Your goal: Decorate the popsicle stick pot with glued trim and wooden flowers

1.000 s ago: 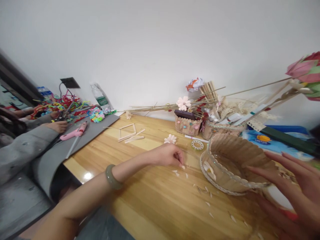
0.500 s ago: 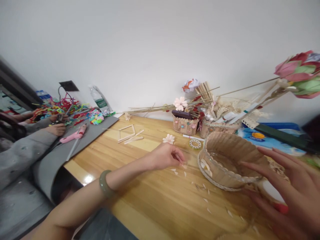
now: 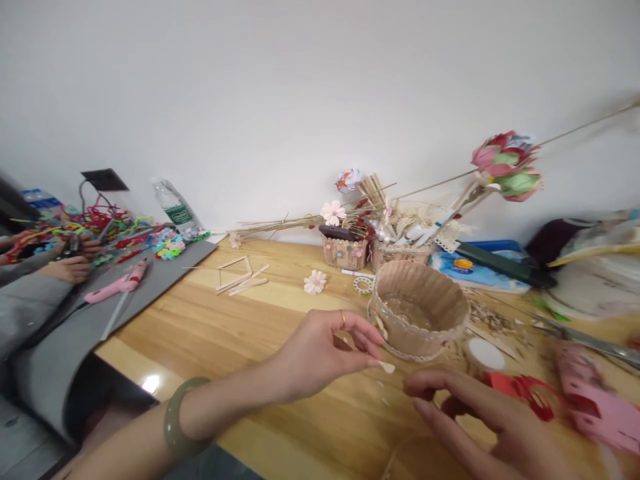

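Observation:
My left hand (image 3: 325, 350) is raised a little above the wooden table (image 3: 240, 333), thumb and forefinger pinching a small pale wood chip (image 3: 386, 366). It wears a ring and a green bangle (image 3: 175, 427). My right hand (image 3: 480, 420) hovers just right of the chip, fingers curled loosely with nothing seen in them. Behind both hands stands a round basket of craft sticks (image 3: 417, 308) with a white lace rim.
A person in grey sleeves (image 3: 30, 307) works at far left beside a pink glue gun (image 3: 117, 283) on a grey mat. Loose craft sticks (image 3: 240, 277), a paper flower (image 3: 315, 281), decorated pots (image 3: 345, 250), scissors (image 3: 585, 337) and pink and red cutouts (image 3: 590, 407) lie around.
My left hand has lifted from the table with a wood chip pinched. My right hand came down and leftward toward it. The view swung right, showing more of the table's right side.

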A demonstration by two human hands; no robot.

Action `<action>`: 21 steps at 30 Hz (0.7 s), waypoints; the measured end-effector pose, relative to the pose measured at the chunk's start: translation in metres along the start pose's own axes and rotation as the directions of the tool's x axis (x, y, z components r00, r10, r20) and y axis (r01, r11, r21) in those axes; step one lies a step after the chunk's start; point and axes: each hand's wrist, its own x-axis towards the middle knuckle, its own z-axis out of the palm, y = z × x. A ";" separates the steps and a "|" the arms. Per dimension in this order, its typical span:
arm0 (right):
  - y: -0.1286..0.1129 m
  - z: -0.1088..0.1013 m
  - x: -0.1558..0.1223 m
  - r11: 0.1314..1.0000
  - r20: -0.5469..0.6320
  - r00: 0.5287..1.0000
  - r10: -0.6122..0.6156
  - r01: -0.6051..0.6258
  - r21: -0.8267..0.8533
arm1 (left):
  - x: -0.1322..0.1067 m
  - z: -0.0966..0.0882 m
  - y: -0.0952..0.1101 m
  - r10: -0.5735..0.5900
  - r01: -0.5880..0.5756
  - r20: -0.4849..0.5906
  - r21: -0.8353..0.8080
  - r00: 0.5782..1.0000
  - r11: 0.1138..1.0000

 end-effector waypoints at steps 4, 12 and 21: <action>-0.018 0.002 0.005 0.927 0.090 0.952 0.294 -0.307 0.217 | -0.008 0.011 0.005 0.057 -0.056 -0.004 0.088 0.998 0.994; -0.015 0.003 -0.001 0.901 0.127 0.947 0.296 -0.321 0.291 | -0.010 0.016 0.003 -0.001 -0.001 0.038 0.063 0.999 0.998; -0.013 0.001 -0.003 0.968 0.055 0.983 0.174 -0.181 0.173 | -0.007 0.020 0.002 -0.113 0.118 0.098 -0.044 0.989 0.992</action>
